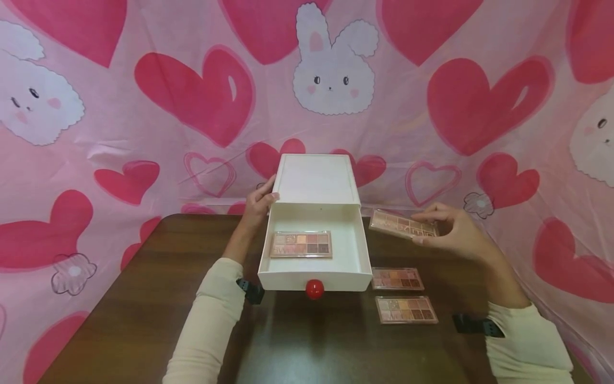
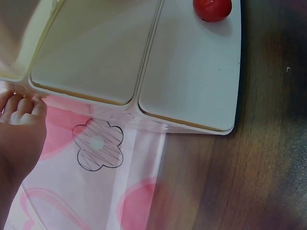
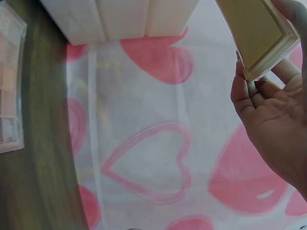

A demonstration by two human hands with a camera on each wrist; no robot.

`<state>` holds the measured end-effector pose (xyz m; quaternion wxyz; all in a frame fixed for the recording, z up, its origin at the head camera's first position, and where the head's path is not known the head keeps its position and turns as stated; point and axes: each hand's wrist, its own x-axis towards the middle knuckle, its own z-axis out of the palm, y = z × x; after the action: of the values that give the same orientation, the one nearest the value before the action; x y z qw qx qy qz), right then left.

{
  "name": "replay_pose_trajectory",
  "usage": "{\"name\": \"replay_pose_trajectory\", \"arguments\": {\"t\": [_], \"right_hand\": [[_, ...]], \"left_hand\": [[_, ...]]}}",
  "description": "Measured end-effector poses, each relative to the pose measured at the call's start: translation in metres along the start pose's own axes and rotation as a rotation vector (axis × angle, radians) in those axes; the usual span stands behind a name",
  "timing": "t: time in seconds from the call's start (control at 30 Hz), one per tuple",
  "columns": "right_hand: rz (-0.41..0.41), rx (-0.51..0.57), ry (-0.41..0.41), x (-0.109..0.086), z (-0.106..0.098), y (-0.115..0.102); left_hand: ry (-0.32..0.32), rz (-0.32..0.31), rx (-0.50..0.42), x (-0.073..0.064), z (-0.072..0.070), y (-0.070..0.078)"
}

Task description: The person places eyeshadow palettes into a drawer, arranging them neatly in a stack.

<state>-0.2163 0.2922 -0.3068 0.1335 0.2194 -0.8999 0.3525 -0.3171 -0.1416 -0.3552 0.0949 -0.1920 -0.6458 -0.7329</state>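
A white drawer unit (image 1: 314, 178) stands mid-table with its top drawer (image 1: 347, 258) pulled out, a red knob (image 1: 314, 289) on the drawer's front. One eyeshadow palette (image 1: 302, 245) lies inside, toward the left. My left hand (image 1: 259, 205) rests against the unit's left side near the front edge; the left wrist view shows its fingers (image 2: 21, 106) beside the casing. To the right of the drawer, above the table, my right hand (image 1: 453, 229) pinches a tilted eyeshadow palette (image 1: 400, 224) between thumb and fingers. The right wrist view shows this palette's plain gold-beige back (image 3: 254, 36).
Two more eyeshadow palettes, a farther one (image 1: 398, 279) and a nearer one (image 1: 406, 310), lie on the dark wooden table (image 1: 144, 304) right of the drawer. Lower drawers (image 2: 192, 72) of the unit are closed. A pink heart-patterned cloth (image 1: 273, 112) hangs behind.
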Motion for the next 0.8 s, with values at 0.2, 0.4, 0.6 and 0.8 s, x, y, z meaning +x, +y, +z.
{"name": "replay_pose_trajectory", "arguments": {"t": [0.2,0.4,0.6,0.8], "right_hand": [[-0.075,0.064,0.004,0.003,-0.001,-0.014],[-0.136,0.076,0.01,0.006,-0.002,-0.029],[-0.105,0.012,-0.006,0.009,-0.001,-0.044],[-0.134,0.04,-0.053,0.02,0.013,-0.056]], "left_hand": [[-0.002,0.009,0.011,0.001,0.0,-0.001],[-0.01,0.019,0.014,0.001,-0.001,-0.001],[-0.01,0.016,0.015,0.001,0.0,-0.001],[-0.008,0.005,0.006,0.001,0.0,0.0]]}}
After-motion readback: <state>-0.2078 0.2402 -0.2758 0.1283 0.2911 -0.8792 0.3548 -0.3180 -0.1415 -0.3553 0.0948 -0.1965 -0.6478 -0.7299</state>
